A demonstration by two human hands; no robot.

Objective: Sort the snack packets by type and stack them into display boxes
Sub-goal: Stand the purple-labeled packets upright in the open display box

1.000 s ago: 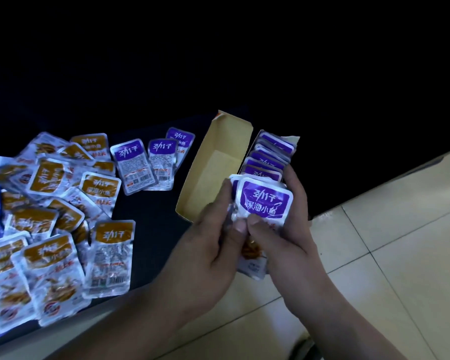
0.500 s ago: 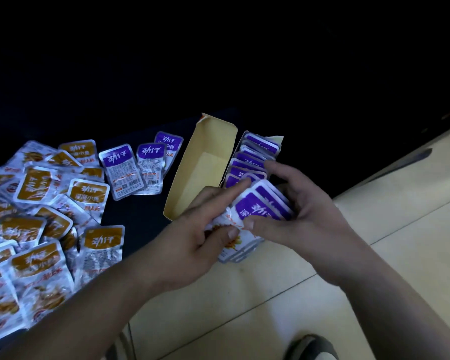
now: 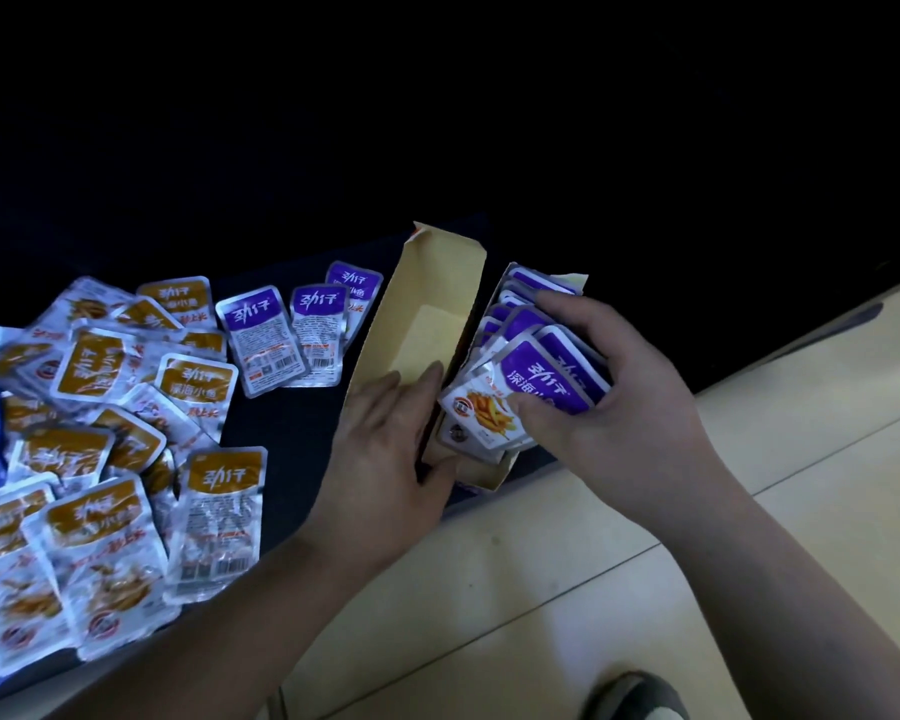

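Your right hand gripping the purple packets, flat left hand bracing the display box — you're mid-stacking; next, seat them squarely.

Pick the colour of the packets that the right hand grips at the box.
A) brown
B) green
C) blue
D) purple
D: the right hand grips purple packets at the box, while the brown packets lie loose to the left.

Brown packets past left edge
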